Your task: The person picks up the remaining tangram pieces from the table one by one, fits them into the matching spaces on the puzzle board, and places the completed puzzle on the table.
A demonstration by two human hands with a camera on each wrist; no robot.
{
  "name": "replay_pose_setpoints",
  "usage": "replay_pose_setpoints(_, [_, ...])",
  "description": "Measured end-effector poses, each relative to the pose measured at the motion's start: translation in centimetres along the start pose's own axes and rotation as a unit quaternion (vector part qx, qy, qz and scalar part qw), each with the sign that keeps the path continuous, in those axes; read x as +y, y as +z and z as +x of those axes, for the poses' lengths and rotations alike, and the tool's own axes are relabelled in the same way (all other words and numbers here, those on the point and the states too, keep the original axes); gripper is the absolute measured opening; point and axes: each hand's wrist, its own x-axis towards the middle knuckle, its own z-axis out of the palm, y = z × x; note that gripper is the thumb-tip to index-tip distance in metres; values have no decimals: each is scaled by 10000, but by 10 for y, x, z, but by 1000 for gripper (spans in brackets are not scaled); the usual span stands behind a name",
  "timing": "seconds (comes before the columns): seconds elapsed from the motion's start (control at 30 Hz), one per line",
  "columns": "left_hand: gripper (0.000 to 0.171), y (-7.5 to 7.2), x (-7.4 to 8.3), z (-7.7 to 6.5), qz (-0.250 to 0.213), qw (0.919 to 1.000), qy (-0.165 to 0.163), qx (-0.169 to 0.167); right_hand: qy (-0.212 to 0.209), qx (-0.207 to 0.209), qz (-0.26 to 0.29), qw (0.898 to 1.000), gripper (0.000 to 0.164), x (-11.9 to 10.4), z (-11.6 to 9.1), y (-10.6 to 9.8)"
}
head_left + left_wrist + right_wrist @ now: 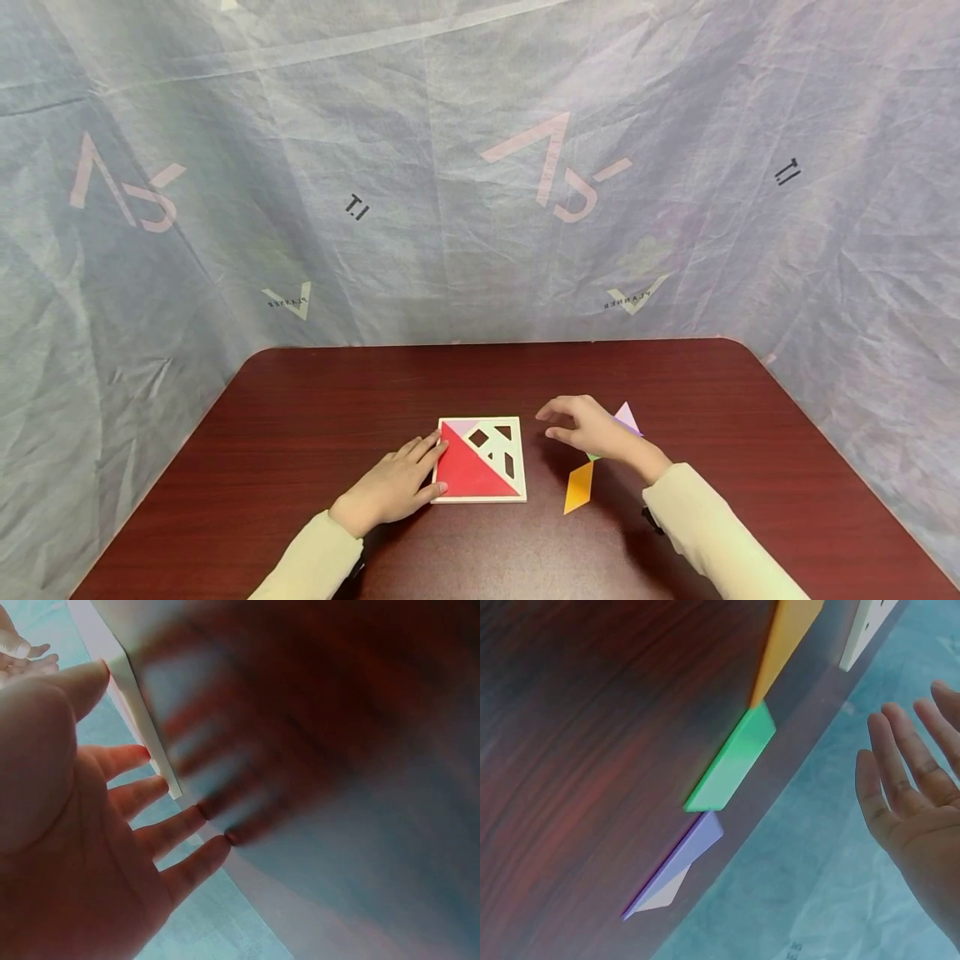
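A square white tangram board [522, 458] lies flat on the table. A large red triangle [476, 479] fills its lower left half, with a pale pink piece [461, 426] at the top. My left hand [397, 483] rests on the board's left edge, its fingers spread and touching the red triangle. To the right of the board, my right hand [588, 429] hovers above the table, fingers loosely bent and holding nothing. Near it lie an orange parallelogram [578, 487], a green piece [731, 761], a purple piece [679, 855] and a pale pink triangle [626, 416], partly hidden by the hand in the head view.
The dark red wooden table [337, 400] has rounded far corners. A grey printed cloth [420, 275] hangs behind it and along both sides. Cut-out holes show in the board's upper right half.
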Motion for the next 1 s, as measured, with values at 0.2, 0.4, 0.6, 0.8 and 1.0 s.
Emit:
replay_pose_setpoints(0.2, [60, 1, -1, 0, 18, 10000, 13, -4, 127, 0, -181, 9998, 21, 8, -12, -7])
replay_pose_setpoints(0.4, [59, 0, -1, 0, 16, 10000, 6, -18, 199, -190, -10, 9996, 23, 14, -23, -12])
replay_pose_setpoints(0.6, [59, 0, -1, 0, -15, 10000, 9, -15, 264, -434, -43, 9987, 23, 20, -33, -15])
replay_pose_setpoints(0.8, [59, 1, -1, 0, 34, 10000, 23, 15, 356, -760, -130, 9964, 25, 19, -43, -14])
replay_pose_setpoints(1.0, [59, 0, -1, 0, 60, 10000, 12, -15, 13, -996, -494, 9938, 28, 17, -47, -12])
